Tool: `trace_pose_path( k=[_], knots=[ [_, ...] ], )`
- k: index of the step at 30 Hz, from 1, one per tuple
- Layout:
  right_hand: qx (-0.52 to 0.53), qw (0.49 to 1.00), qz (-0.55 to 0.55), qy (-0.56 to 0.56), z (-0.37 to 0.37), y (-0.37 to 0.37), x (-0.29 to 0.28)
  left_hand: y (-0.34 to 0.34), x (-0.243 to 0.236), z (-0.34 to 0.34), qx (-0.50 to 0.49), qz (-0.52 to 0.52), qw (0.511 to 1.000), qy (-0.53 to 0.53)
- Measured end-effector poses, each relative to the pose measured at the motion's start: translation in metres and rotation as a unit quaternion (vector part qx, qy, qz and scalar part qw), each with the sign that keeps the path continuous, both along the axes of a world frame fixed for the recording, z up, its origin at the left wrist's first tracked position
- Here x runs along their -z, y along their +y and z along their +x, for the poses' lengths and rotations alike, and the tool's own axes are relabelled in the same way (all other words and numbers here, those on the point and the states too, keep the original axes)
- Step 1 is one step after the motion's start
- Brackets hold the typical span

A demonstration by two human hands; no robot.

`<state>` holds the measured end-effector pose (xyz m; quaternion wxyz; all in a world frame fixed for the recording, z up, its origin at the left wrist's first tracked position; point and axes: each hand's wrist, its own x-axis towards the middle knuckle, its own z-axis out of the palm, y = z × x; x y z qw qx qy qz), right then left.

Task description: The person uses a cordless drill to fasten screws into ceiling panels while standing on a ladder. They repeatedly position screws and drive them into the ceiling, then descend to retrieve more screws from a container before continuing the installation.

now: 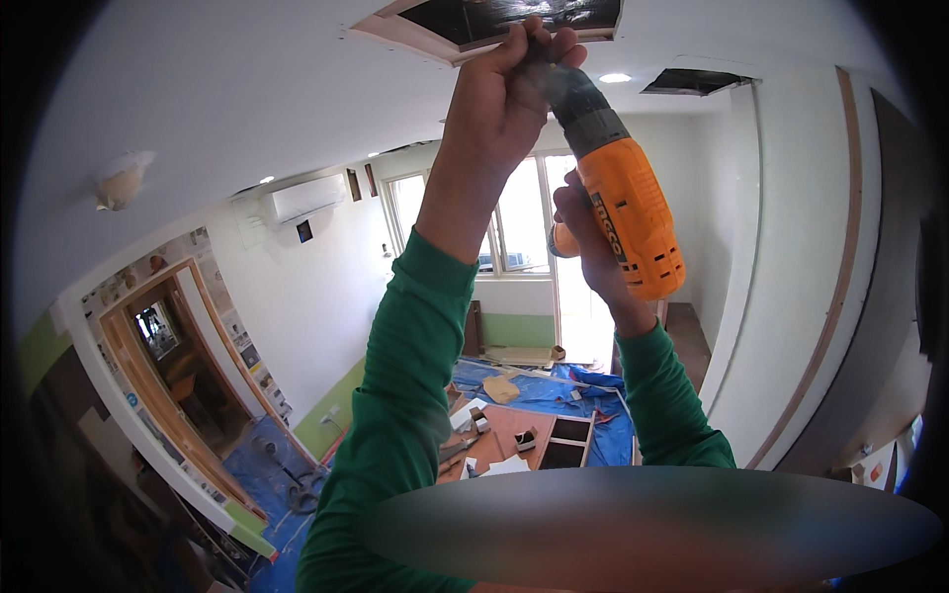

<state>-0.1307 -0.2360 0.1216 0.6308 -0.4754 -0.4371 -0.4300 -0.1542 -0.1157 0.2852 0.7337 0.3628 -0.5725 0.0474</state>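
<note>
At the left, the doorway has its timber surround in place, though the wall around it looks unfinished. Farther along, the air conditioner is already mounted. Near the centre, the ceiling opening has a wooden frame but no cover, so the work there seems only partly done. The left hand has its fingers curled round the dark nose of the drill, close below that frame; whether they also pinch a small piece cannot be told. The right hand grips the drill's handle. Beyond, a second opening is also uncovered, apparently left to finish.

As for writing, the sheets beside the doorway seem printed, too small to read; bold lettering marks the drill's orange side.
</note>
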Motion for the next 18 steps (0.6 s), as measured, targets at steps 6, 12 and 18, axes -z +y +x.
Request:
trace_pose_path(
  k=[6,12,18],
  knots=[
    [0.078,0.997,-0.015,-0.024,0.010,-0.001,0.003,0.004,-0.003,-0.003,-0.108,0.048,0.992,-0.040],
    [0.313,0.935,0.033,-0.163,0.020,-0.009,-0.020,0.003,-0.018,-0.016,-0.101,0.107,0.988,-0.044],
    [0.305,0.935,0.071,-0.168,0.033,0.006,-0.064,-0.031,-0.040,-0.035,-0.209,0.068,0.975,-0.021]
  ],
)
